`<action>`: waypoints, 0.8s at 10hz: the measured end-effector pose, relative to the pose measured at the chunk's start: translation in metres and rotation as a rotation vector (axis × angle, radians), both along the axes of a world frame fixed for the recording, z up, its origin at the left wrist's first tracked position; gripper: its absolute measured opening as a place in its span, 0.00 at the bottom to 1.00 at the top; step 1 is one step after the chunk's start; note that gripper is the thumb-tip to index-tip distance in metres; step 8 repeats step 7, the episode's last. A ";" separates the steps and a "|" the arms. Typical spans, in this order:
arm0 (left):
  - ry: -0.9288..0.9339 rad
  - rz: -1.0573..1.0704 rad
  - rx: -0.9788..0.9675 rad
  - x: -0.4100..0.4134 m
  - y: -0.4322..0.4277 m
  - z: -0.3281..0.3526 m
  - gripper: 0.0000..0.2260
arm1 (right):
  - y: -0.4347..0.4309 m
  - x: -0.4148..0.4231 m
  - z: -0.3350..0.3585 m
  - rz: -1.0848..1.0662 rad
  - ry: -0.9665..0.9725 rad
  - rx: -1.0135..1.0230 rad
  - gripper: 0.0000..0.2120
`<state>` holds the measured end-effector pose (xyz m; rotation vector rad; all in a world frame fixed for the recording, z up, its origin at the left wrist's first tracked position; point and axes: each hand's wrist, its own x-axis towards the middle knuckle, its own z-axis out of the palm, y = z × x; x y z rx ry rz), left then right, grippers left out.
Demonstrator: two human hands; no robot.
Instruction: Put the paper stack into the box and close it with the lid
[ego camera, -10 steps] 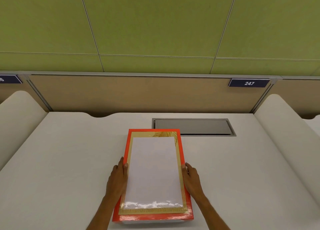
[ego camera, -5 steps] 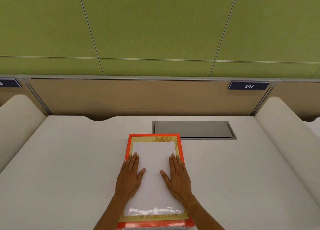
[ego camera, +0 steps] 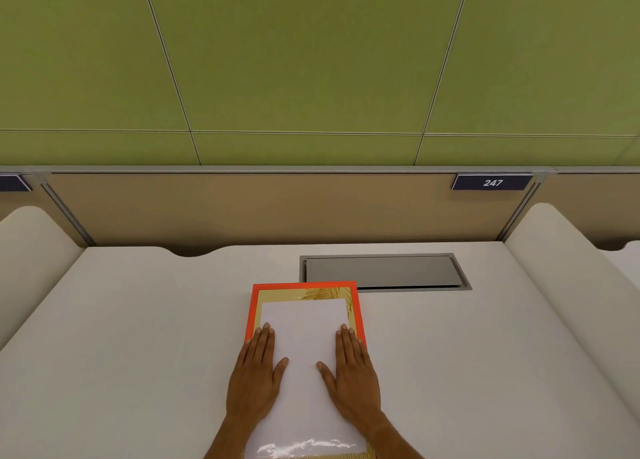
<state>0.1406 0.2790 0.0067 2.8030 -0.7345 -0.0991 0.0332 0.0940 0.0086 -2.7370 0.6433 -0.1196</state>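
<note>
Navy plate [ego camera: 492, 182] reads "247"; both hands flat on lid [ego camera: 304, 327].

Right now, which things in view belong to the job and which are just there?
Job: white paper stack; orange-rimmed box with gold inner border; left hand; right hand, both flat on the paper.
Just there: grey metal desk hatch; navy number plate 247.

Both the left hand [ego camera: 254, 377] and right hand [ego camera: 353, 377] lie flat on the lid [ego camera: 304, 327]; hatch [ego camera: 384, 271] behind, table [ego camera: 138, 337] beneath.
</note>
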 end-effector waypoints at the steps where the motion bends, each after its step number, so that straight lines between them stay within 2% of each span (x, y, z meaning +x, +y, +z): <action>1: 0.035 0.006 0.027 -0.001 -0.001 0.001 0.32 | -0.001 -0.001 0.002 -0.007 0.061 0.046 0.38; 4: 0.120 -0.008 0.045 0.006 -0.007 -0.009 0.36 | -0.010 -0.002 0.005 0.025 0.130 0.162 0.36; 6: 0.022 0.083 -0.067 -0.002 -0.030 0.010 0.46 | -0.042 -0.020 0.044 -0.062 -0.003 0.067 0.38; 8: 0.054 0.068 -0.062 -0.007 -0.056 0.018 0.48 | -0.060 -0.030 0.046 -0.064 -0.051 0.001 0.42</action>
